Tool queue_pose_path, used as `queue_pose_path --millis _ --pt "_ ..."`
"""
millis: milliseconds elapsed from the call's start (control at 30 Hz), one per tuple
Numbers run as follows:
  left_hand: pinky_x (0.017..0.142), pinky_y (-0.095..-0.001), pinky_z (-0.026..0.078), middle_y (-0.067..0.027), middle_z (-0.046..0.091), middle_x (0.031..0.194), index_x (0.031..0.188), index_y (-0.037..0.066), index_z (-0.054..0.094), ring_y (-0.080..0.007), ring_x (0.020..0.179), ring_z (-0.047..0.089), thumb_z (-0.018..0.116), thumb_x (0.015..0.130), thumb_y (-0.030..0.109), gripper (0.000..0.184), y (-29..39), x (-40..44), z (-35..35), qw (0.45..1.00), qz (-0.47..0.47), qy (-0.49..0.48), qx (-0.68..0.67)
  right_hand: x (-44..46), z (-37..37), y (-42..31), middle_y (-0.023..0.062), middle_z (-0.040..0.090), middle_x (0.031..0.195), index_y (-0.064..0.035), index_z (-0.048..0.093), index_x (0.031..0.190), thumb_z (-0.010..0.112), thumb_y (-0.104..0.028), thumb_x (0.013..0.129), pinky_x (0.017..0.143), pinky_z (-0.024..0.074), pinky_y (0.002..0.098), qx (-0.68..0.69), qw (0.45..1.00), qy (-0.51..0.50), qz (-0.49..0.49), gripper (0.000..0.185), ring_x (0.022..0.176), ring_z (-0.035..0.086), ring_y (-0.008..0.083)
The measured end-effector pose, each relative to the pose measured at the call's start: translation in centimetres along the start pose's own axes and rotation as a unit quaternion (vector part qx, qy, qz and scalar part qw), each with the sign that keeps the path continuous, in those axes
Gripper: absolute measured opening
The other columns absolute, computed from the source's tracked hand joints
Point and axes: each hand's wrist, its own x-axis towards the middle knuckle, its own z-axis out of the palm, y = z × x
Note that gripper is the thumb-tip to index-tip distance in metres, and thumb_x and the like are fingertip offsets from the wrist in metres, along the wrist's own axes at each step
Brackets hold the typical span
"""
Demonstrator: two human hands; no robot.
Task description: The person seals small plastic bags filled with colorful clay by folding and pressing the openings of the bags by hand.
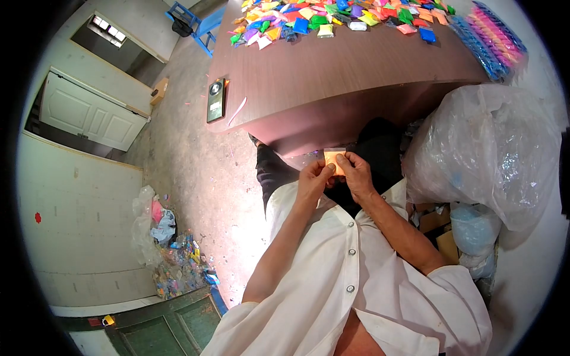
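Between my two hands, above my lap, is a small orange packet with a clear top edge. My left hand pinches its left side, thumb on the front. At the packet's right side my right hand grips it, with the thumb across its face. Both sets of fingers are closed, and those behind the packet are hidden. On the table beyond, apart from my hands, lies a heap of similar small packets in many colours.
A phone and a pale curved strip lie near the table's left corner. Bundled blue and pink packaging sits at the right end. A large clear plastic bag bulges at my right. Plastic scraps litter the floor at left.
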Motion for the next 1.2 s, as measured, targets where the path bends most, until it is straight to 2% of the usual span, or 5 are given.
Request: queue_pose_path --millis 200,433,733,933,1200 --pt "0.058 -0.021 0.045 -0.001 0.066 0.082 0.104 0.002 0.068 -0.0061 0.065 0.056 0.068 0.099 0.02 0.019 0.2 -0.1 -0.3 0.999 0.041 0.032 0.003 -0.7 0.9 -1.6 -0.0043 0.062 0.08 -0.0064 0.067 0.107 0.063 -0.025 0.101 0.057 0.0423 0.0184 0.011 0.998 -0.036 0.056 0.02 0.063 0.051 0.0027" --pt "0.058 -0.0217 0.045 -0.0012 0.067 0.081 0.1 0.002 0.068 -0.0066 0.064 0.055 0.069 0.099 0.023 0.021 0.6 -0.3 0.0 0.999 -0.041 0.012 0.033 -0.4 0.4 -0.6 -0.0003 0.065 0.089 -0.0033 0.068 0.109 0.064 -0.022 0.098 0.059 0.045 0.0192 0.042 0.999 -0.013 0.006 0.022 0.07 0.057 0.0048" --pt "0.058 -0.0214 0.045 -0.001 0.067 0.082 0.099 0.002 0.068 -0.0059 0.066 0.057 0.069 0.098 0.023 0.022 -0.3 -0.2 -0.6 0.999 0.034 0.017 -0.003 -0.4 0.3 -0.9 -0.0006 0.065 0.088 -0.004 0.068 0.104 0.066 -0.023 0.097 0.06 0.0454 0.0191 -0.007 0.997 -0.034 0.063 0.02 0.071 0.059 0.0052" --pt "0.063 -0.0221 0.043 0.0027 0.064 0.08 0.101 0.004 0.069 -0.0056 0.067 0.055 0.067 0.099 0.029 0.025 1.1 -0.8 0.2 0.999 -0.018 0.038 0.012 -0.5 0.3 -0.8 -0.0004 0.065 0.086 -0.0042 0.068 0.102 0.065 -0.025 0.098 0.06 0.0459 0.0194 0.038 0.998 -0.035 0.029 0.021 0.07 0.059 0.0057" --pt "0.066 -0.023 0.045 0.0015 0.066 0.084 0.1 0.004 0.07 -0.0062 0.073 0.057 0.066 0.099 0.025 0.021 -0.1 -0.6 -0.7 0.997 0.028 0.04 0.052 -1.2 1.1 -2.3 -0.0047 0.059 0.079 -0.0081 0.067 0.096 0.06 -0.023 0.098 0.058 0.0428 0.02 0.005 0.998 -0.03 0.052 0.017 0.069 0.053 0.0032"
